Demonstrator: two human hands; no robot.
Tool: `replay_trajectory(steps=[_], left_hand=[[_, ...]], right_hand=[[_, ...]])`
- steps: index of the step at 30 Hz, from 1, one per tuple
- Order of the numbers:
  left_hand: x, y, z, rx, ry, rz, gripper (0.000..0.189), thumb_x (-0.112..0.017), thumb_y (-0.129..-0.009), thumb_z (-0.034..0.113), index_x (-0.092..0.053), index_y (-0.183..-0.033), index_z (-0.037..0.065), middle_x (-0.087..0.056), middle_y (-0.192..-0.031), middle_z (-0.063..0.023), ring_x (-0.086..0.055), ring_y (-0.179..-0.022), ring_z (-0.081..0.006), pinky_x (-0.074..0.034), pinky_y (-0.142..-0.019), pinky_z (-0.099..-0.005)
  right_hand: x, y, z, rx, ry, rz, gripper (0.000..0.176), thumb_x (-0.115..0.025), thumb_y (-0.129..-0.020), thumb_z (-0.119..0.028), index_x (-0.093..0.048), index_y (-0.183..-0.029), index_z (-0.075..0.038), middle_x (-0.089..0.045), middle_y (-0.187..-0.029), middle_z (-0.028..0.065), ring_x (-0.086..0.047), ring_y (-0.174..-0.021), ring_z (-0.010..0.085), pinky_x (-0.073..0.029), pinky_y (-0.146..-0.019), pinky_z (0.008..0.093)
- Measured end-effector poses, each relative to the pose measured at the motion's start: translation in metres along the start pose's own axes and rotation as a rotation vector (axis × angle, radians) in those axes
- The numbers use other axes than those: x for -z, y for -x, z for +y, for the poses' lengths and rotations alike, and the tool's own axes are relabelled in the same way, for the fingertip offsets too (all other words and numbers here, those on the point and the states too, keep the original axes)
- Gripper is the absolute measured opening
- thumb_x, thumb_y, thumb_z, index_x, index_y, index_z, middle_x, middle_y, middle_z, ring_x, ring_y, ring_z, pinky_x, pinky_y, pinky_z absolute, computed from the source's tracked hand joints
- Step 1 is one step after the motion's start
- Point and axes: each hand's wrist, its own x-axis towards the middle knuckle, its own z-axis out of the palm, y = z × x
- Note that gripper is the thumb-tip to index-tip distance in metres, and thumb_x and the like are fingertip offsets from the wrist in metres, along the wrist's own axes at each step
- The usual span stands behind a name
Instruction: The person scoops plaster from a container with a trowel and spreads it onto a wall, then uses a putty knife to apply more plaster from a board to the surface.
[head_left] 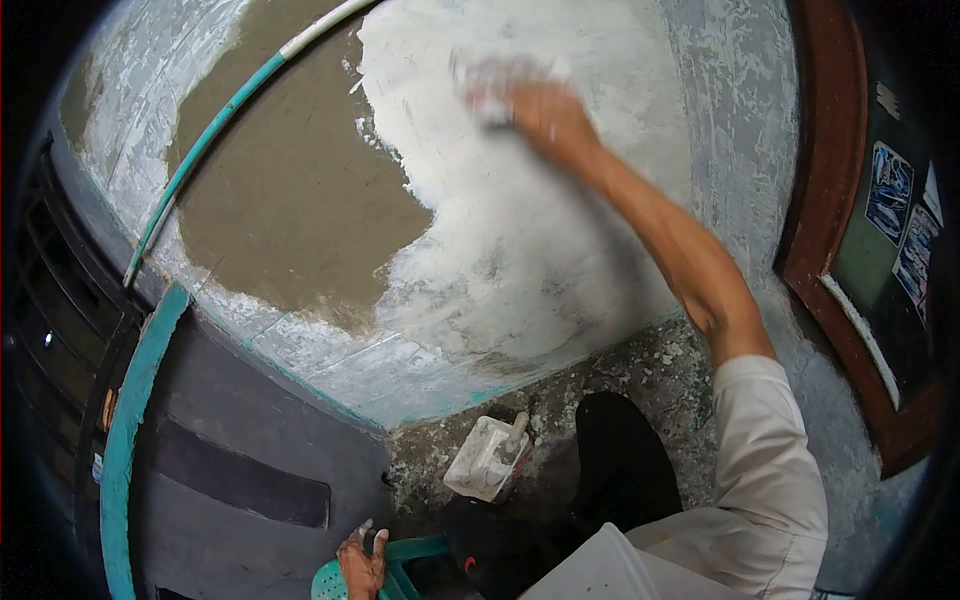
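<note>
My right hand is raised against the wall, smeared by motion. It is closed around something pale that I cannot make out, pressed to the wet white coating on the wall. My left hand is low at the bottom of the head view, over a teal plastic stool. Its thumb and fingers are apart, with white smears on them, and I see nothing held in it. Between the wall's foot and my knees lies a white tray with a handled tool on its edge.
Bare grey-brown plaster borders the white coating on the left. A teal and white hose arcs across the wall. At left stand a dark metal grille and a teal edge strip; at right is a brown wooden frame.
</note>
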Motion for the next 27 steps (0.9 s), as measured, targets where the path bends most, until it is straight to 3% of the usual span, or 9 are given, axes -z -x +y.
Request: replay_trajectory(steps=[2,5,8,9,12,15,18,20,27], left_hand=[[-0.006,0.003,-0.012,-0.127,0.061,0.099,0.059,-0.079,-0.088,0.053,-0.075,-0.119,0.003,-0.076,-0.106,-0.0205,-0.073,-0.103,-0.0306,-0.056,-0.091,-0.0446],[-0.003,-0.008,-0.029,-0.138,-0.046,-0.052,0.058,-0.078,-0.089,0.051,-0.075,-0.121,0.003,-0.075,-0.112,-0.0217,-0.071,-0.11,-0.0321,-0.055,-0.095,-0.045],[-0.021,-0.031,-0.082,0.228,0.244,-0.239,0.055,-0.076,-0.09,0.05,-0.075,-0.121,0.004,-0.074,-0.118,-0.0226,-0.068,-0.117,-0.0359,-0.052,-0.101,-0.0471],[-0.007,-0.023,-0.044,0.232,0.244,-0.241,0.055,-0.076,-0.09,0.05,-0.075,-0.121,0.004,-0.074,-0.118,-0.0226,-0.068,-0.117,-0.0359,-0.052,-0.101,-0.0471],[0.025,-0.003,0.042,0.003,-0.137,-0.133,0.057,-0.074,-0.091,0.05,-0.073,-0.125,0.005,-0.072,-0.123,-0.0229,-0.066,-0.121,-0.0402,-0.05,-0.105,-0.0492],[0.029,-0.003,0.051,0.064,-0.126,-0.213,0.059,-0.067,-0.095,0.053,-0.066,-0.136,0.011,-0.069,-0.129,-0.021,-0.061,-0.124,-0.0399,-0.038,-0.112,-0.0487],[0.03,-0.005,0.054,0.079,-0.213,-0.234,0.061,-0.066,-0.095,0.054,-0.066,-0.137,0.01,-0.069,-0.129,-0.0215,-0.061,-0.124,-0.0401,-0.038,-0.112,-0.0491],[0.035,-0.005,0.061,0.123,-0.221,-0.268,0.062,-0.066,-0.095,0.055,-0.066,-0.137,0.01,-0.069,-0.129,-0.0219,-0.062,-0.124,-0.0394,-0.039,-0.112,-0.0488],[0.036,-0.007,0.061,0.154,-0.175,-0.294,0.062,-0.065,-0.095,0.056,-0.065,-0.137,0.01,-0.069,-0.13,-0.0216,-0.061,-0.124,-0.0394,-0.039,-0.112,-0.0477]], right_hand=[[-0.015,0.072,-0.04,0.038,-0.313,-0.301,0.034,-0.06,-0.099,-0.018,-0.069,-0.132,-0.019,-0.07,-0.135,0.005,-0.066,-0.122,0.0274,-0.051,-0.104,0.041],[0.001,0.134,-0.095,-0.05,0.005,-0.885,0.042,-0.062,-0.093,-0.006,-0.07,-0.129,-0.025,-0.073,-0.128,0.0028,-0.074,-0.102,0.0261,-0.061,-0.077,0.0405],[0.026,0.09,-0.08,-0.221,-0.093,-0.522,0.049,-0.06,-0.092,-0.003,-0.07,-0.129,-0.034,-0.074,-0.126,0.0031,-0.076,-0.098,0.0229,-0.062,-0.067,0.0364],[0.031,0.064,-0.071,-0.135,-0.079,-0.307,0.056,-0.058,-0.092,-0.001,-0.069,-0.128,-0.042,-0.074,-0.126,0.0043,-0.075,-0.099,0.0209,-0.061,-0.064,0.0327],[0.046,0.0,-0.022,-0.14,0.195,-0.161,0.047,-0.071,-0.087,-0.007,-0.067,-0.133,-0.017,-0.076,-0.115,0.011,-0.075,-0.087,0.0293,-0.061,-0.071,0.0387],[0.043,-0.057,0.024,-0.098,0.384,-0.104,0.032,-0.068,-0.093,-0.015,-0.068,-0.125,-0.012,-0.073,-0.093,0.0147,-0.071,-0.077,0.0342,-0.058,-0.067,0.0452],[0.038,-0.096,0.034,-0.122,0.5,-0.182,0.037,-0.064,-0.093,-0.012,-0.065,-0.13,-0.009,-0.073,-0.109,0.0136,-0.072,-0.093,0.0319,-0.058,-0.077,0.043],[0.03,-0.118,0.023,0.122,0.352,0.037,0.031,-0.057,-0.092,-0.01,-0.068,-0.12,-0.001,-0.073,-0.107,0.0178,-0.071,-0.106,0.035,-0.06,-0.085,0.0434],[-0.016,-0.134,-0.011,0.323,0.426,-0.105,0.027,-0.056,-0.093,-0.013,-0.067,-0.115,-0.001,-0.07,-0.117,0.018,-0.068,-0.114,0.033,-0.054,-0.097,0.043]])
